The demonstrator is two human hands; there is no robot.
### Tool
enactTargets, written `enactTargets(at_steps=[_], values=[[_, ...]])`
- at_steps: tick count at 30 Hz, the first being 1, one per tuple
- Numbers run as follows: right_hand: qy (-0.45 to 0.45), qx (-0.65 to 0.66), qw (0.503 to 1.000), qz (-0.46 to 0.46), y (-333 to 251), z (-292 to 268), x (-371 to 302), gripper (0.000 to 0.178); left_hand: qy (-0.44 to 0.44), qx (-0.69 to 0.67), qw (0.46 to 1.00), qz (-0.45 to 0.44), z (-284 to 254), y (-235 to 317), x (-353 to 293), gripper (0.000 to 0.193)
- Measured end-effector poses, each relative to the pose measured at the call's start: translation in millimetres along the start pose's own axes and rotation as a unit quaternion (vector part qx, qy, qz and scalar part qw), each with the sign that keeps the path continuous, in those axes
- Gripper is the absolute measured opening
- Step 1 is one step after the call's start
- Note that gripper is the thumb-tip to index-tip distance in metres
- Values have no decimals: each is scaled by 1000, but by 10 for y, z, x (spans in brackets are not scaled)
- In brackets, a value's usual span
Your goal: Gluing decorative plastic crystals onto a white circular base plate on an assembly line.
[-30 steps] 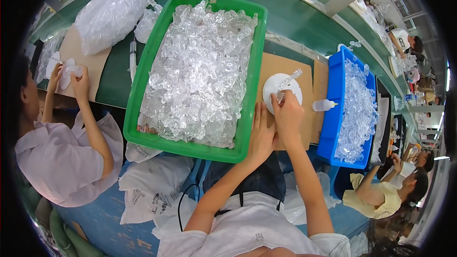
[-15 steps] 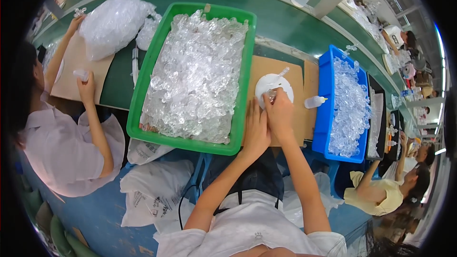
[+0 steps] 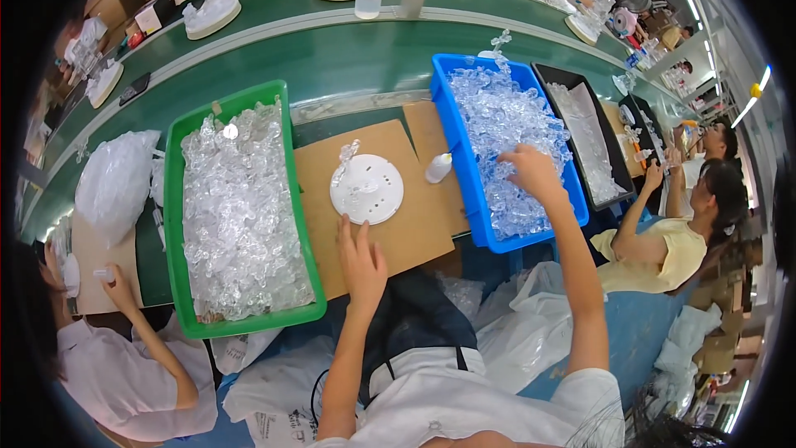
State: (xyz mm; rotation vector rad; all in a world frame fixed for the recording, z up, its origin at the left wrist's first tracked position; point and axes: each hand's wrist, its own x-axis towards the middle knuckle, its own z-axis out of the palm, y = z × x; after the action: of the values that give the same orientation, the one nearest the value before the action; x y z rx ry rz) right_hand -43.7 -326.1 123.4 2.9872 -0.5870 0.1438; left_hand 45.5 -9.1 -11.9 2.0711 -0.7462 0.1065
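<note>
A white round disc [image 3: 383,202] with small holes lies on a brown cardboard sheet [image 3: 419,236]. Clear plastic pieces [image 3: 349,152] rise from its far left part. My left hand [image 3: 362,264] rests at the near edge of the disc, its fingers stretched apart and holding nothing. Over to the right, my right hand [image 3: 535,172] is above the blue bin [image 3: 458,137], fingers apart and slightly bent over the heap of clear plastic pieces [image 3: 497,116]. I see nothing held in it, though its fingertips are close to the pieces.
A green bin [image 3: 178,224] heaped with clear pieces stands left of the cardboard. Between disc and blue bin is a small white squeeze bottle [image 3: 439,168]. Right of the blue bin sits a black tray [image 3: 609,187]. Co-workers sit at both sides; a clear bag [image 3: 116,187] lies far left.
My right hand has left the disc and moved right, over the blue bin. My left hand stays by the disc with its fingers now spread. The view has turned rightward.
</note>
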Motion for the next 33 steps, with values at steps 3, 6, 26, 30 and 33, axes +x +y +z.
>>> enactTargets(at_steps=[3,6,26,30,33], values=[[-71,-34,995,-62,74,34,65,24,-2,2,1000,-3,-26,-2,-6,38],[11,115,993,-15,159,-145,32,27,14,-3,1000,0,-101,59,-2,36],[-191,723,662,44,-1618,238,-416,52,-45,-235,968,81,-450,240,95,31],[-127,683,714,85,-1561,522,-175,39,0,-149,988,41,-317,223,141,38],[-18,571,819,51,-1686,666,-4,31,30,-39,999,15,-243,115,114,40]])
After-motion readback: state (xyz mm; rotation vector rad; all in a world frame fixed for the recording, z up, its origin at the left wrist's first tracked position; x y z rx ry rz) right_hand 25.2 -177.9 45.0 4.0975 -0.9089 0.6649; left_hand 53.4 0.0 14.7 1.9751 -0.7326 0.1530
